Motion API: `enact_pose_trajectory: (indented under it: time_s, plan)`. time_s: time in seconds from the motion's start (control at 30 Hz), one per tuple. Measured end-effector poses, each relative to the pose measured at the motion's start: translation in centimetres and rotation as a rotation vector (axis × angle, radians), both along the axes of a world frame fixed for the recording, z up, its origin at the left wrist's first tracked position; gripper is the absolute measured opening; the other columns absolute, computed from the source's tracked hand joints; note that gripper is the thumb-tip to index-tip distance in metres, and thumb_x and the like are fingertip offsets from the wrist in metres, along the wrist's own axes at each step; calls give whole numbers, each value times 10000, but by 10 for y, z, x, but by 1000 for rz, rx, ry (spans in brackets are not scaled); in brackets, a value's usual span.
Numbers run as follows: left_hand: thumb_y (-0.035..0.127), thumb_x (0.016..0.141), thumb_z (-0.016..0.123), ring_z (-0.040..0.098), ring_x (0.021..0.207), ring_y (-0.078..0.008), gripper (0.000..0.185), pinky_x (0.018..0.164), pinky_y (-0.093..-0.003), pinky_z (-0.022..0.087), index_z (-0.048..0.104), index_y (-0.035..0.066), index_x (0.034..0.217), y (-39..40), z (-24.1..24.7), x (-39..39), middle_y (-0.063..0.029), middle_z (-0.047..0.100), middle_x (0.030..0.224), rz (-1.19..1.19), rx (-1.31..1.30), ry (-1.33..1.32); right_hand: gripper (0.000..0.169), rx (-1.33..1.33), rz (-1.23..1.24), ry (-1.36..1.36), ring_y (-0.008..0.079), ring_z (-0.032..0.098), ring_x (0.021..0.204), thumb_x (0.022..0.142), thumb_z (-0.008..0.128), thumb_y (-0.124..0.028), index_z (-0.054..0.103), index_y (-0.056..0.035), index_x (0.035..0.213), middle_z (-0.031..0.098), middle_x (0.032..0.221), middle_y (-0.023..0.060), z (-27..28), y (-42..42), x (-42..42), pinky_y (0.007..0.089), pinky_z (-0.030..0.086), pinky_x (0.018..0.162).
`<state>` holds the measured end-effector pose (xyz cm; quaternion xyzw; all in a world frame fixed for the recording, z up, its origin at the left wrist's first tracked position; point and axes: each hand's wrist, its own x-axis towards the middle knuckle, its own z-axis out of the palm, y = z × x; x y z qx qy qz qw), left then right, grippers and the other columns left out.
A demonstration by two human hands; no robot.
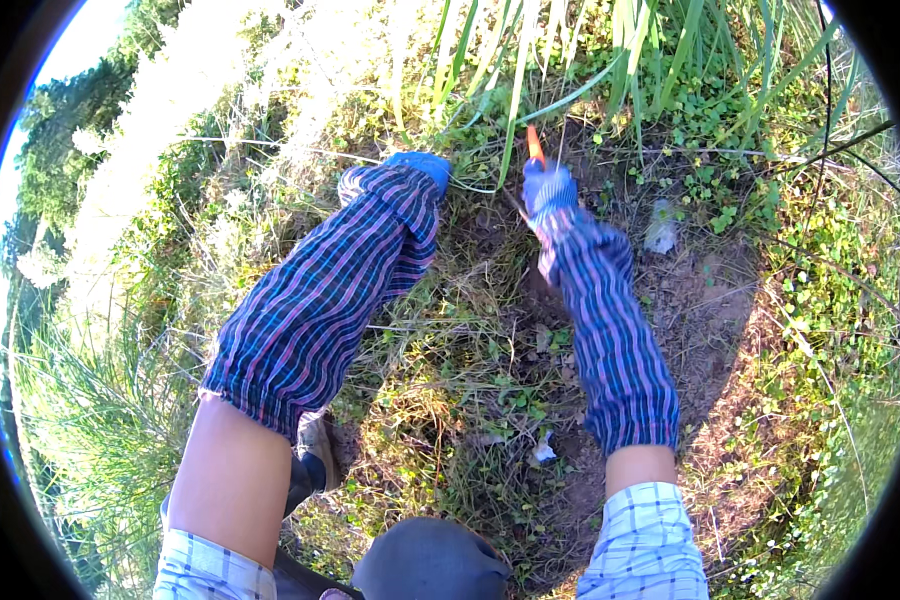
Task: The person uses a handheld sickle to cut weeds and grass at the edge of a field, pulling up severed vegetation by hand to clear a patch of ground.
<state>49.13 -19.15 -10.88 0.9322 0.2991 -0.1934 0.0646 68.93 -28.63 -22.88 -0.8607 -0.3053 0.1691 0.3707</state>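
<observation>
Both my hands wear blue gloves, and striped dark-blue sleeve covers run up each forearm. My right hand is closed around a tool with an orange part that sticks out beyond the glove. The rest of that tool is hidden or blurred. To the left, my left hand is held low over the grass, its fingers turned away from view. Close to its glove a thin pale-green blade curves; whether the fingers hold it cannot be seen. Long green leaves hang down between and beyond my hands.
Bare soil and low weeds lie to the right. Dark thin stems reach in from the right edge. White scraps rest on the ground. My shoe stands at lower left, beside tall grass.
</observation>
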Motion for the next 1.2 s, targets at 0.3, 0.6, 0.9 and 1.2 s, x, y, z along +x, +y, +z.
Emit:
enact_pose_trajectory:
  time_s: [0.3,0.6,0.9,1.2]
  plan:
    - [135,807,595,650,917,-310,245,775,-400,523,637,109,1047,29,-14,-50,-162,659,944,-89,-21,55,307,-114,188,571,86,525,527,976,510,-303,588,-54,1138,543,636,0,107,-333,-231,297,433,471]
    - [117,857,512,618,1031,-341,428,872,-436,504,571,215,1269,30,-7,-157,-163,642,1116,229,32,37,257,452,-98,727,55,440,416,999,465,-287,564,-91,1133,494,587,-11,112,-143,-125,199,307,348]
    - [86,846,502,620,1016,-346,399,847,-441,507,589,181,1223,8,21,-107,-172,640,1091,146,-48,80,232,119,215,12,210,573,512,933,491,-242,598,-57,842,561,587,80,-34,52,-52,340,445,456]
    - [134,837,544,627,996,-350,405,821,-450,519,589,195,1235,26,9,-164,-150,651,1095,59,-37,185,263,181,87,787,99,469,492,990,497,-285,582,-38,1029,513,621,11,62,-219,-219,290,376,446]
